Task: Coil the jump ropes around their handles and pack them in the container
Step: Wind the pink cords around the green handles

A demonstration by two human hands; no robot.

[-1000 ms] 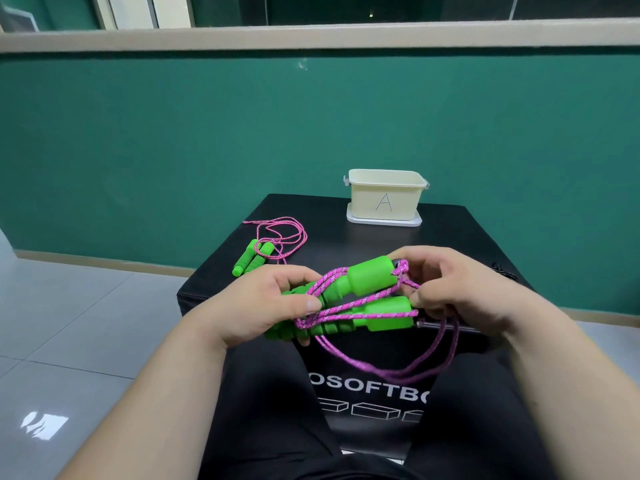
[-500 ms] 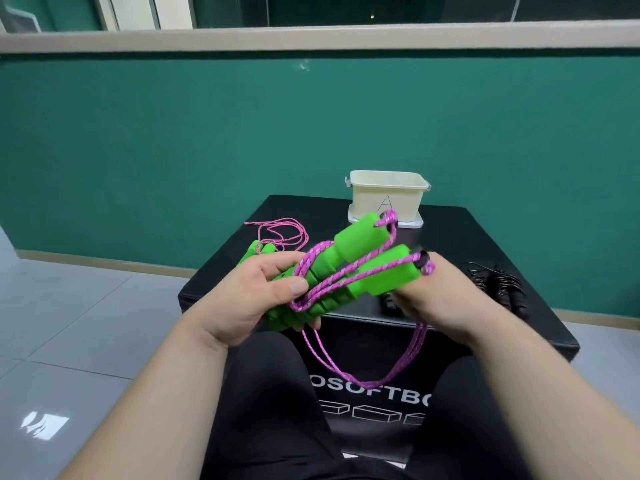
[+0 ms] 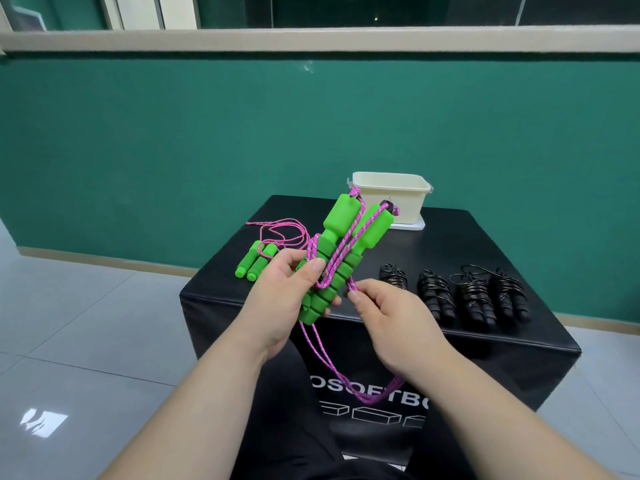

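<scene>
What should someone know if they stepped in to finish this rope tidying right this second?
Left hand grips the two green handles, raised and tilted over the table's near edge.
Right hand pinches the pink rope beside the handles' lower half; a few turns cross the handles, and a long loop hangs below.
Second green-handled rope lies loose on the table's left side.
Four black coiled ropes lie in a row on the right.
Container stands at the far edge; its inside is hidden.
Done: black ropes coiled.
Left: finish this wrap, coil the second green one, pack everything.
</scene>
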